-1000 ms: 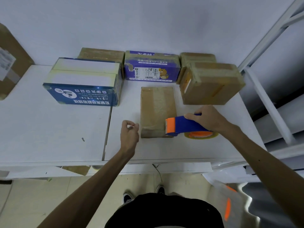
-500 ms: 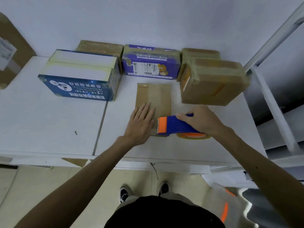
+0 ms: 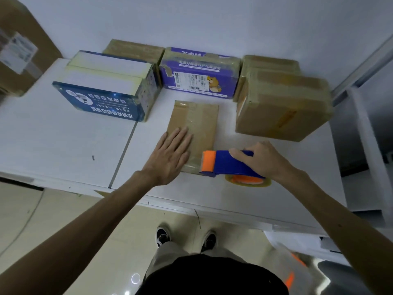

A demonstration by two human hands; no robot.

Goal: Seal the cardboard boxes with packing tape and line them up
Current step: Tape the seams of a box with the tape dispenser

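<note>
Head view: the flat cardboard box (image 3: 197, 124) is being pressed onto the white table (image 3: 53, 141) by the left hand (image 3: 170, 156). Its fingers (image 3: 180, 137) are being kept straight and close together, flat on the box's near-left part. The tape dispenser (image 3: 225, 165) is being gripped by the right hand (image 3: 263, 160), fingers and thumb curled round the blue handle. Its orange head is being held at the box's near-right corner; contact cannot be told. A purple box (image 3: 200, 79) is sitting beyond the flat box, a blue box (image 3: 102, 96) to its far left, a brown taped box (image 3: 282, 109) to its right, apart.
</note>
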